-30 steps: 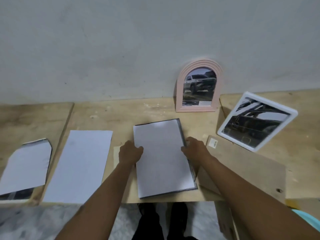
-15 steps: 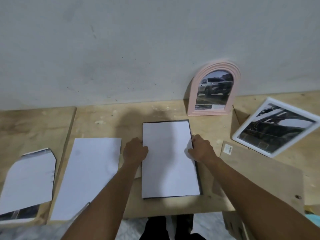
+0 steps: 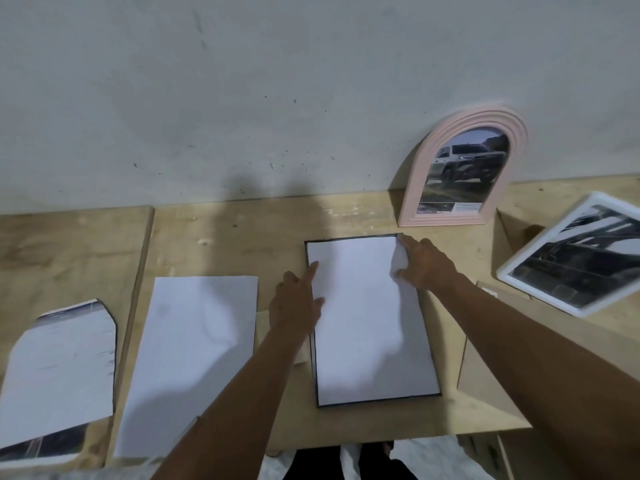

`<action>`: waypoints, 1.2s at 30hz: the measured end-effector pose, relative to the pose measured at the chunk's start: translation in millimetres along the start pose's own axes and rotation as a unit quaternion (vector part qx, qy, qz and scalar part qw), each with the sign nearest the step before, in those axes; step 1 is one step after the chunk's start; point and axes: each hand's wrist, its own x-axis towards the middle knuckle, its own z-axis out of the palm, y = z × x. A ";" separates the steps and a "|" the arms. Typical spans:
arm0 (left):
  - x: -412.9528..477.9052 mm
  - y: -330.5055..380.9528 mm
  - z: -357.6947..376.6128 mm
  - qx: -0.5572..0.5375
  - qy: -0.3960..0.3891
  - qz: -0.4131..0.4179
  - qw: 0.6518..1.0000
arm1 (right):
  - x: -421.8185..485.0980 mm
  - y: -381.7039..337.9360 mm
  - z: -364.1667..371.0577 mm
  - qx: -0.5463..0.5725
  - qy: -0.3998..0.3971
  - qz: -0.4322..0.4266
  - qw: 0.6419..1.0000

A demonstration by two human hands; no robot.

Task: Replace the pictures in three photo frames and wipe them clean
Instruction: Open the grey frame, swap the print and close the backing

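Here the white sheet [image 3: 370,323] lies inside the black frame [image 3: 377,400] mid-tabletop [image 3: 221,244], with a thin dark border around it. The left hand [image 3: 298,303] and right hand [image 3: 427,268] press its far side edges, grip wide, holding nothing. A grey wall [image 3: 277,98] stands behind.

**Both hands are touching the white sheet [image 3: 367,323] lying in the dark frame [image 3: 381,400].**
The left hand [image 3: 294,303] is resting its index finger on the sheet's left edge; the right hand [image 3: 424,265] is touching the far right corner with straight fingers, near the pink arched frame [image 3: 414,188].
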 end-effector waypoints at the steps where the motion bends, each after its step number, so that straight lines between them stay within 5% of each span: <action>1: -0.1 0.1 0.6 0.003 -0.001 0.003 1.000 | 1.7 -1.2 0.4 0.004 0.002 0.003 1.000; 15: 2.6 -2.6 0.7 0.025 -0.008 0.004 1.000 | 16.8 -22.3 0.8 -0.046 0.024 0.080 0.995; 36: -1.3 1.6 7.8 0.039 0.022 -0.004 0.999 | 6.1 -27.7 6.5 -0.159 0.051 0.060 0.984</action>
